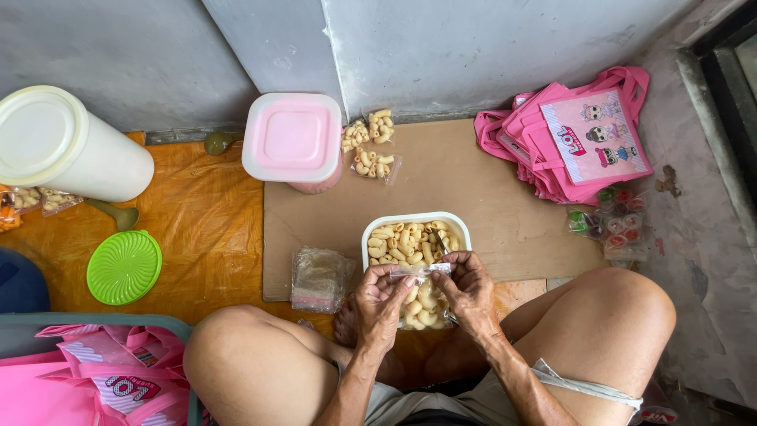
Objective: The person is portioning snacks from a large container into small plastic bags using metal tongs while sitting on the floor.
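The person's forearms are bare, with no sleeves reaching the wrists, and neither the left hand (pixel 378 304) nor the right hand (pixel 471 292) wears a ring, watch or glove. The fingernails are short and plain. Both legs are bare from the knees up to short grey-beige cloth shorts (pixel 473 402), whose pale hem edge (pixel 587 386) lies across the right thigh.

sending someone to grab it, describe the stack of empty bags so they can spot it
Start at the brown cardboard sheet on the floor. At its lower left corner, left of the white rectangular tub of curled crackers, lies the stack of clear plastic bags. Unlike the filled packets nearby, these are flat and empty.
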